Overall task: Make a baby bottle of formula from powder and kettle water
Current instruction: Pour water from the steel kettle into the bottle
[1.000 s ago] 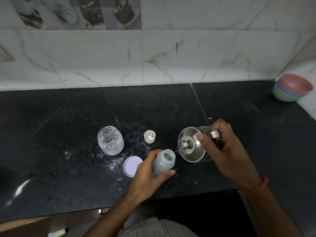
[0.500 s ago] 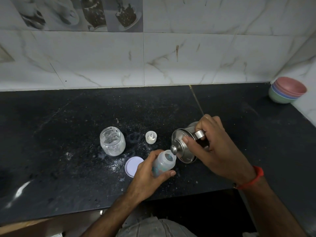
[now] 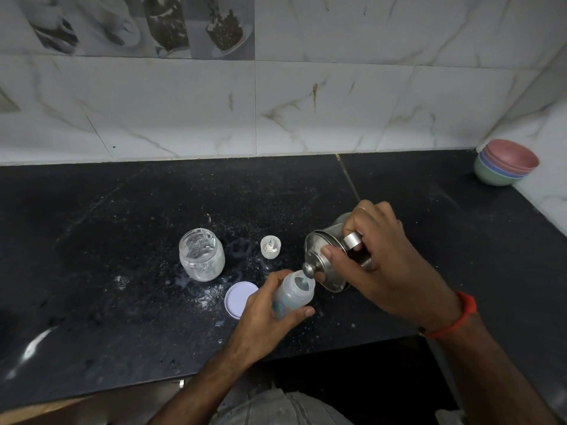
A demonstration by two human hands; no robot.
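My left hand point(image 3: 266, 314) grips the clear baby bottle point(image 3: 294, 294), which stands open-mouthed on the black counter point(image 3: 122, 302). My right hand point(image 3: 377, 265) holds the steel kettle point(image 3: 325, 262) by its handle, thumb pressed on the lid. The kettle is tipped steeply to the left, its lid knob right over the bottle's mouth. A glass powder jar point(image 3: 201, 257) stands open to the left, with its white lid point(image 3: 241, 299) lying flat beside the bottle. The small bottle cap point(image 3: 270, 246) sits behind them.
White powder is scattered on the counter around the jar and lid. Stacked pastel bowls point(image 3: 504, 162) sit in the far right corner by the tiled wall. The counter's front edge runs just below my left wrist.
The kettle has gone from nearly upright to steeply tilted and moved left, bringing its lid edge over the bottle's mouth. My left hand and the bottle have stayed put.
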